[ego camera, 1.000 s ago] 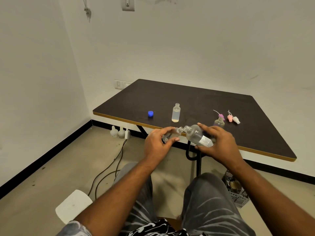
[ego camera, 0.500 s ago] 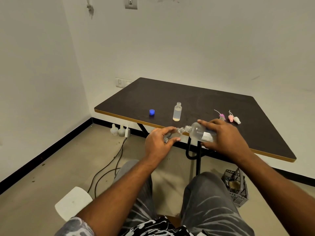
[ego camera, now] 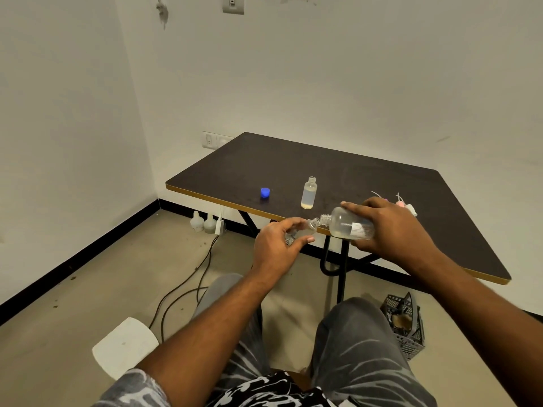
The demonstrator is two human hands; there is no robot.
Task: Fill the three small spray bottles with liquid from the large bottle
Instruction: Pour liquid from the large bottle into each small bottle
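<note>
My right hand [ego camera: 390, 230] grips the large clear bottle [ego camera: 346, 226], tipped on its side with the open neck pointing left. My left hand [ego camera: 277, 246] holds a small clear spray bottle [ego camera: 305, 229] tilted, its mouth touching the large bottle's neck, just in front of the table's near edge. A second small bottle [ego camera: 309, 193] stands uncapped on the dark table [ego camera: 323, 165], with pale liquid in it. Pink and white spray tops [ego camera: 407, 206] lie behind my right hand, partly hidden. The third small bottle is hidden by my right hand.
A blue cap [ego camera: 265, 192] lies on the table's left part. Under the table are cables [ego camera: 188, 277], two white bottles [ego camera: 202, 223] by the wall and a dark crate [ego camera: 404, 324] at right. A white stool seat [ego camera: 125, 345] sits lower left.
My right hand has tipped the large bottle flatter and shifted slightly right, covering the third small bottle on the table. The left hand keeps the small bottle at the neck.
</note>
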